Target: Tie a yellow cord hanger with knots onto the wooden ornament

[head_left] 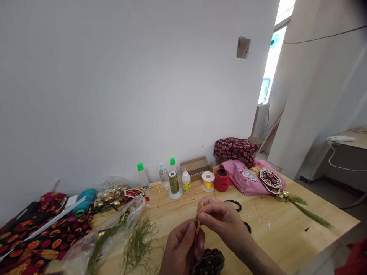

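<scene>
A short yellow cord [198, 226], twisted or knotted, is pinched between my two hands above the wooden table. My left hand [185, 242] closes on its lower part, thumb against fingers. At the upper end, the thumb and fingertips of my right hand [219, 219] grip the same cord. Just below the hands is a dark, scalloped ornament [210, 260], cut off by the bottom edge; whether the cord joins it is hidden. Black scissor handles [247, 227] show partly behind my right hand.
Loose green threads [140, 240] lie left of my hands. Along the wall stand a green thread spool [173, 183], a glue bottle [186, 181], a yellow cord spool [208, 182] and a red cord roll [221, 180]. Patterned fabric [43, 244] covers the left; a tasselled ornament [270, 181] rests right.
</scene>
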{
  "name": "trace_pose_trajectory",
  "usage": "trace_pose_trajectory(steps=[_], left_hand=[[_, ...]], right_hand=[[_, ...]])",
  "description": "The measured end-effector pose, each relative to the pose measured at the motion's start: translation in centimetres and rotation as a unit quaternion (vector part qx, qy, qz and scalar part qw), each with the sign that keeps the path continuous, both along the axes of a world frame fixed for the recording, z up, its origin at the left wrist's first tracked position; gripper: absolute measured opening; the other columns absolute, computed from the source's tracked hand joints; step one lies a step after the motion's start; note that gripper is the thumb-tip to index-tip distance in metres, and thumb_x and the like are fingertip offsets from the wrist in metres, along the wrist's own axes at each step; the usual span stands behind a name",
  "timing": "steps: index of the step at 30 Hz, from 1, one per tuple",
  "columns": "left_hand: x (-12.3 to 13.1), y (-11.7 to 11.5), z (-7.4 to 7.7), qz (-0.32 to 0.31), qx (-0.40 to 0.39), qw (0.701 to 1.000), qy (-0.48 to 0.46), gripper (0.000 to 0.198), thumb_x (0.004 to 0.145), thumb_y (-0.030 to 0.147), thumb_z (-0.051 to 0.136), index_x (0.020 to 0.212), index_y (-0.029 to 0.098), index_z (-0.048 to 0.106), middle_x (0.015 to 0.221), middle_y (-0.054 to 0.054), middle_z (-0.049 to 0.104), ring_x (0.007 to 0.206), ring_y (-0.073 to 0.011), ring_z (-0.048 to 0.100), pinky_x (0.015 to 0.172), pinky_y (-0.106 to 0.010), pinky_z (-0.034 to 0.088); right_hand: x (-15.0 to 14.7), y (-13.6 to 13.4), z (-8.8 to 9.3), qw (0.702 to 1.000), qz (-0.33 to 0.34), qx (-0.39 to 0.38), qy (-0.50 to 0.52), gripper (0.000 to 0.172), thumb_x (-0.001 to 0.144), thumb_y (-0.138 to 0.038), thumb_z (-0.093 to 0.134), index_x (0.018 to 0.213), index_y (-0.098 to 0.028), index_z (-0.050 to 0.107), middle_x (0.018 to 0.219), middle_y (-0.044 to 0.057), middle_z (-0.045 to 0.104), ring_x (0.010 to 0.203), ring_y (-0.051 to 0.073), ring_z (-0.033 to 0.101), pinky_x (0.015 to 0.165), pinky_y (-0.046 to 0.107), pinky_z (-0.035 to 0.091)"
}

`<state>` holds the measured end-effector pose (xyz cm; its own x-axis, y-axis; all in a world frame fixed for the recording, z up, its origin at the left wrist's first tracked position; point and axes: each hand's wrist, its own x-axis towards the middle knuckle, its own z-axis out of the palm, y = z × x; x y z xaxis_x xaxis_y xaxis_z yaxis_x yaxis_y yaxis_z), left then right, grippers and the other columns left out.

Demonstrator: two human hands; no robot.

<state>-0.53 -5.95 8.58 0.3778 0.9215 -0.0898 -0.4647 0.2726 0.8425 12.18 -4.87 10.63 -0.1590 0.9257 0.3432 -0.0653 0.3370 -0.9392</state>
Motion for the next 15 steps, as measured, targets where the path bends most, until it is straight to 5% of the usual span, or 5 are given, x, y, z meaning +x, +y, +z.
trace_pose_trajectory(steps=[4,9,12,15], left_hand=[[-0.5,-0.2,0.7,0.028,0.060,0.984,0.164,0.021,0.059,0.033,0.065,0.064,0.013,0.065,0.054,-0.003,0.060,0.053,-0.0116,0.051,0.054,-0.021,0.041],[-0.6,0.2,0.2,0.220,0.108,0.927,0.285,0.021,0.046,0.027,0.072,0.064,0.017,0.066,0.061,-0.003,0.065,0.065,-0.0179,0.057,0.065,-0.025,0.044],[-0.5,0.4,0.6,0.187,0.159,0.931,0.269,0.024,0.051,0.032,0.068,0.071,0.019,0.068,0.057,-0.002,0.064,0.059,-0.0174,0.057,0.062,-0.025,0.045],[-0.6,0.6,1.5,0.133,0.173,0.938,0.269,0.018,0.054,0.037,0.065,0.054,0.018,0.067,0.052,-0.003,0.064,0.054,-0.0173,0.056,0.058,-0.025,0.045]], right_hand=[[0.0,0.0,0.5,0.997,-0.029,-0.029,0.061,0.015,0.065,-0.028,0.061,0.057,-0.016,0.059,0.066,0.000,0.048,0.059,0.009,0.045,0.052,0.020,0.038],[-0.7,0.2,0.7,0.993,-0.051,-0.036,0.095,0.019,0.067,-0.030,0.060,0.055,-0.014,0.058,0.064,0.000,0.048,0.060,0.009,0.043,0.053,0.019,0.036],[-1.2,0.5,1.1,0.994,-0.028,-0.029,0.106,0.018,0.066,-0.031,0.060,0.058,-0.015,0.061,0.064,0.000,0.050,0.060,0.009,0.045,0.054,0.020,0.037],[-1.6,0.9,1.5,0.994,-0.016,-0.019,0.110,0.018,0.064,-0.033,0.061,0.059,-0.015,0.063,0.064,0.000,0.051,0.060,0.009,0.046,0.055,0.021,0.038]])
